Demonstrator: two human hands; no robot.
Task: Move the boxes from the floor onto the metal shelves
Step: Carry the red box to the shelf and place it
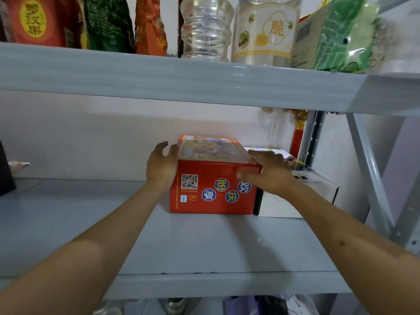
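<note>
Hands are working together on the red box (213, 185), which is already sitting flat on the grey metal shelf (204, 246), toward the back, just beside a white box (295, 201) on its right side. The left hand (161, 167) is lying against the left face of the red box with the fingers spread and relaxed, not curled around anything. The right hand (268, 171) is lying over the top right corner, with the fingers bending over the front edge; it is looking more like pressing than real grasping, so I am judging both hands as loose.

The step in hand is, I think, the final positioning. To do it well, the person is needing to slide the box and not lift it, pushing evenly from both sides so it is not turning. The right fingers are sitting close to the gap between the two boxes, so they should be coming out first. Above, the upper shelf (181, 80) is carrying snack bags (41, 21) and clear jars (206, 28); the hands should be leaving low, under its edge.
</note>
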